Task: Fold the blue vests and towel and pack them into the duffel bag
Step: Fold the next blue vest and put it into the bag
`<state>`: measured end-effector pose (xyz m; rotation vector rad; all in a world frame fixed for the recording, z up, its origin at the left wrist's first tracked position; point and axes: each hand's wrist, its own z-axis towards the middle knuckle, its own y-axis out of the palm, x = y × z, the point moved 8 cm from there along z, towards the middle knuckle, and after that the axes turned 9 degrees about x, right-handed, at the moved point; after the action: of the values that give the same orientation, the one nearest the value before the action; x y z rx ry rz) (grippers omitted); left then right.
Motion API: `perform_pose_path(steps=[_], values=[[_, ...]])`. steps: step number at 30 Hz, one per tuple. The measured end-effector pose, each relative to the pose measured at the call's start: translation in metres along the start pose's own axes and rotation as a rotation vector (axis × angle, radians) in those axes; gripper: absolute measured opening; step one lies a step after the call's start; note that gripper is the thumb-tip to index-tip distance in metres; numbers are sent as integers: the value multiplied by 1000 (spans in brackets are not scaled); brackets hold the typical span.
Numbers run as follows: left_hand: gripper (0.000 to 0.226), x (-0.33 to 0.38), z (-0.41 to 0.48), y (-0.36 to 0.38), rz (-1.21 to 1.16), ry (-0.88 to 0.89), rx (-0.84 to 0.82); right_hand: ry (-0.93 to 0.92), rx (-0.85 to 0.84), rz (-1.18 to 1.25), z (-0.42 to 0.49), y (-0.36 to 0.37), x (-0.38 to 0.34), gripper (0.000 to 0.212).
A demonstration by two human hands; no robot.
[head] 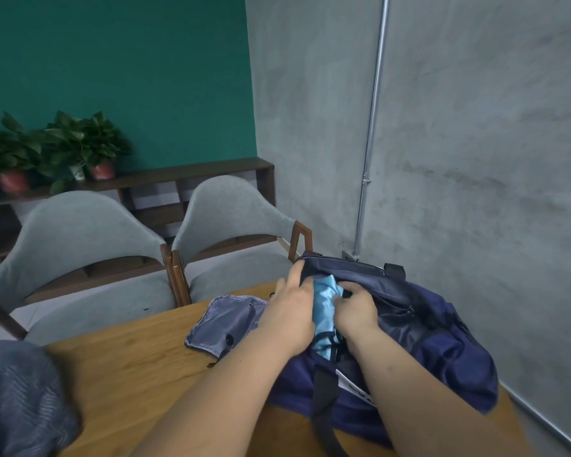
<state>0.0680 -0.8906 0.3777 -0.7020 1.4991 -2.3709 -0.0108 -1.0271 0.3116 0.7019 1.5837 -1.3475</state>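
While the left grip (290, 313) holds the duffel bag (442, 351) open with straight fingers (295, 272), the right grip (356, 310) curls round the blue vest (323, 305) to push it in.

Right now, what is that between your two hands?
A bunched light blue vest lies between the left hand and right hand, in the duffel bag's open mouth, seen in the head view.

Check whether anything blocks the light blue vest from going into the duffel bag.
Nothing visible blocks it. The light blue vest sits in the open mouth of the duffel bag, right hand gripping it, left hand beside it; the flap lies aside on the table.
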Motion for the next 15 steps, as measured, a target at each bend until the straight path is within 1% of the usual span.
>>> perform_pose_path(steps=[1, 2, 3, 5, 7, 9, 11, 12, 13, 14, 15], values=[[73, 1, 0, 0, -18, 14, -8, 30, 30, 19, 2, 0, 6, 30], [72, 1, 0, 0, -32, 21, -15, 39, 38, -32, 2, 1, 11, 30], [69, 0, 0, 0, -40, 28, -22, 20, 36, -126, 0, 2, 15, 31], [66, -1, -1, -1, -51, 43, -29, -73, 37, -362, -4, 2, 16, 34], [66, -1, -2, -2, -65, 64, -29, -208, 39, -604, -9, -1, 5, 39], [66, -1, -4, -4, -69, 78, -32, -387, 70, -832, -15, -5, -18, 42], [65, -2, -4, -5, -67, 82, -39, -622, 81, -931, -27, -3, -46, 41], [65, -3, -3, -6, -67, 82, -40, -706, 24, -909, -33, 2, -53, 40], [67, -3, -3, -7, -68, 81, -40, -731, -82, -874, -36, 11, -51, 42], [68, -2, -3, -7, -68, 81, -42, -697, -223, -858, -38, 20, -40, 49], [68, -2, -4, -6, -65, 81, -45, -622, -380, -874, -40, 31, -21, 60]])
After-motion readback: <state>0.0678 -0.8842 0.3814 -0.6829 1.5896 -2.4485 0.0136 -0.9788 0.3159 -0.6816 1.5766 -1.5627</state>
